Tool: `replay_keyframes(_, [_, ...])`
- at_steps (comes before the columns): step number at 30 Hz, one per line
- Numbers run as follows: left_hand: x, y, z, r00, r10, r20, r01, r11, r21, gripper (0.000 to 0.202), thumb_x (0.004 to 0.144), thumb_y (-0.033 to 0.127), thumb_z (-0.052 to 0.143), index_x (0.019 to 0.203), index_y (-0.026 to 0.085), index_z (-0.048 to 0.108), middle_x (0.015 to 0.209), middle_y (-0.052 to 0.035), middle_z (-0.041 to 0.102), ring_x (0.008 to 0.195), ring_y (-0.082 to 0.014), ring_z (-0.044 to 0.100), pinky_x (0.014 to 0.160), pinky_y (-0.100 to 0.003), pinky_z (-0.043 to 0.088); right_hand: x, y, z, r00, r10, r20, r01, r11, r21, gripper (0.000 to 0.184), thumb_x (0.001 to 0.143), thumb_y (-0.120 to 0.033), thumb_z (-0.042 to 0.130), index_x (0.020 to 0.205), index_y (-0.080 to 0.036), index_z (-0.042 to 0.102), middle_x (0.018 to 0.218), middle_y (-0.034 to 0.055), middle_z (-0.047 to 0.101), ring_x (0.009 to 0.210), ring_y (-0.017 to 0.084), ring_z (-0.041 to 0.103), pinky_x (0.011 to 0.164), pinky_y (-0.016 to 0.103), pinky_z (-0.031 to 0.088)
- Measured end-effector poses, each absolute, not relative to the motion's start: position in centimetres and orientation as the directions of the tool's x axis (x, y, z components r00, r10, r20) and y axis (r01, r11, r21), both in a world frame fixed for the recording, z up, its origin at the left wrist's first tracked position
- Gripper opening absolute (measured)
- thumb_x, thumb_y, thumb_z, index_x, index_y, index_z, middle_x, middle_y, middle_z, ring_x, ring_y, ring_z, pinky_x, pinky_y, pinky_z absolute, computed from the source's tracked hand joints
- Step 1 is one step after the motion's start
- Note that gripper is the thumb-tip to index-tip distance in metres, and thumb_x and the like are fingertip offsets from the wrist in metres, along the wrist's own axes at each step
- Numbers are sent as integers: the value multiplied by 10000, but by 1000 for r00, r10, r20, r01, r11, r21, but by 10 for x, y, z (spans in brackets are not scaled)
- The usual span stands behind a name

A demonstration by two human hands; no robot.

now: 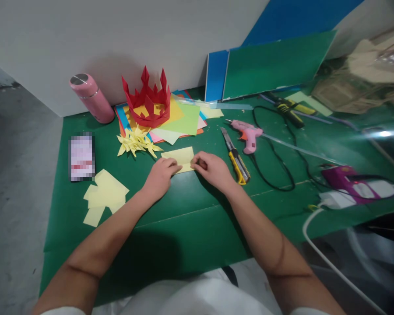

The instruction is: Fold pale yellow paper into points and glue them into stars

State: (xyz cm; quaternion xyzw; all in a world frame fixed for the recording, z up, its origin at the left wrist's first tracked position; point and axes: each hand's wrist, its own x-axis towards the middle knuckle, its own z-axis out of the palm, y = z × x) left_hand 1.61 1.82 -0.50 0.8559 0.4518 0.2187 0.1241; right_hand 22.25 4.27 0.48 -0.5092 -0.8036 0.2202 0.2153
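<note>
A small pale yellow sheet of paper [180, 155] with a crease lies on the green table between my hands. My left hand [158, 176] holds its left part, fingers bent over the near edge. At the right edge, my right hand [212, 169] pinches the paper between thumb and fingers. Just behind the sheet, toward the left, sits a cluster of folded yellow paper pieces [136, 142]. Several loose yellow paper pieces [107, 190] lie overlapping to the left of my left forearm. A yellow utility knife [236, 159] rests to the right of my right hand.
A red paper crown [147, 107] stands on coloured paper sheets [188, 118]. A pink bottle [93, 98] and a blurred-out rectangular object [81, 156] are at left. At right lie a pink glue gun [248, 133] with a black cord, pliers [290, 111] and a purple power strip [344, 177].
</note>
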Motion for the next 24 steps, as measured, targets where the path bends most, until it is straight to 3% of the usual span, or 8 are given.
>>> replay_keyframes(5, [15,20,-7,471,846,248,707,-531,467,388,869,13,371,996,182,696,902,-60,624,822,-175,510,764,-319,410,224,43,1,-653,708,269,616,703,-354,319,904,-124,412,882,-214,718,653,37,518,679,166,412,636,285,278])
replay_keyframes(10, [14,21,-8,446,859,251,696,-509,507,420,831,-18,369,983,183,705,932,-62,633,867,-181,530,802,-328,428,220,39,3,-740,624,250,594,781,-190,355,910,-117,409,1015,-248,722,650,36,476,671,170,353,636,300,237])
replay_keyframes(17, [14,22,-4,449,865,224,695,-496,520,392,814,-6,391,967,175,704,931,-63,632,851,-178,545,804,-336,443,204,28,6,-786,601,145,575,797,-185,364,879,-111,459,1155,-234,663,709,54,541,722,173,394,639,311,199])
replay_keyframes(24, [14,21,-4,442,860,256,691,-509,514,354,804,15,411,958,161,694,950,-75,619,868,-189,538,824,-358,446,205,27,4,-780,613,124,591,788,-173,432,877,-103,430,1208,-295,629,735,55,556,730,180,396,647,322,197])
